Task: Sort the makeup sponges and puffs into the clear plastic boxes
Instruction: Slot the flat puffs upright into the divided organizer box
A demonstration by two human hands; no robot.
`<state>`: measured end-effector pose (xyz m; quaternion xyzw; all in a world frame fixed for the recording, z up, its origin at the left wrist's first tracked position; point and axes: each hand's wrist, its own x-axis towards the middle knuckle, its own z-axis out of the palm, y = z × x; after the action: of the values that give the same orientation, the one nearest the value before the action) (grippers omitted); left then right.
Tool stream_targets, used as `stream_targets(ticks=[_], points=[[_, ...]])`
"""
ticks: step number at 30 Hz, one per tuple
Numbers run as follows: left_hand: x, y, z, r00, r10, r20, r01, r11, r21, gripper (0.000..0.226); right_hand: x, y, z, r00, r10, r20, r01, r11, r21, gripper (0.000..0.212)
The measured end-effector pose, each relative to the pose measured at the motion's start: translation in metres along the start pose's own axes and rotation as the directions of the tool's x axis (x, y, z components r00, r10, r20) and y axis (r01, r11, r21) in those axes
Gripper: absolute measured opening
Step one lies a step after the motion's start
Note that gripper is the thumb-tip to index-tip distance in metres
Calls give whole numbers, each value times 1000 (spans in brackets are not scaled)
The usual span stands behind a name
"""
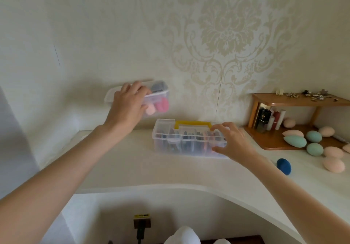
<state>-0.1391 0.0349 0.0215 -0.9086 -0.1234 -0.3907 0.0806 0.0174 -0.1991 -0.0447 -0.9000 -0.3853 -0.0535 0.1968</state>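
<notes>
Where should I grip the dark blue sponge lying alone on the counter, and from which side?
Take the dark blue sponge across its rounded middle, coming from above with the right hand, which is nearest. It lies on its side on the white counter, apart from the pink and green sponges, so both flanks look free for fingers.

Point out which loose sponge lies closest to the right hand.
The dark blue sponge, alone on the white desk just beside the right hand's wrist; the pink and green ones lie farther right.
</notes>
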Motion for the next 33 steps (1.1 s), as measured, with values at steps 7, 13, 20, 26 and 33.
stream_targets(ticks=[7,13,20,26,33], points=[[-11,46,27,980,196,34,-195,980,-27,44,13,-13,6,971,239,-21,-209,887,412,65],[-20,5,36,1000,-2,17,0,996,89,51,45,-54,26,975,214,67,-215,813,540,40],[-38,-77,26,979,-204,13,202,975,97,41,81,-129,58,977,132,169,-213,687,695,36],[-52,-122,13,958,-283,-47,285,923,257,36,89,-185,75,973,79,219,-213,682,699,36],[-47,-99,10,954,-286,-88,298,938,176,34,77,-187,60,940,-22,339,-236,676,698,43]])
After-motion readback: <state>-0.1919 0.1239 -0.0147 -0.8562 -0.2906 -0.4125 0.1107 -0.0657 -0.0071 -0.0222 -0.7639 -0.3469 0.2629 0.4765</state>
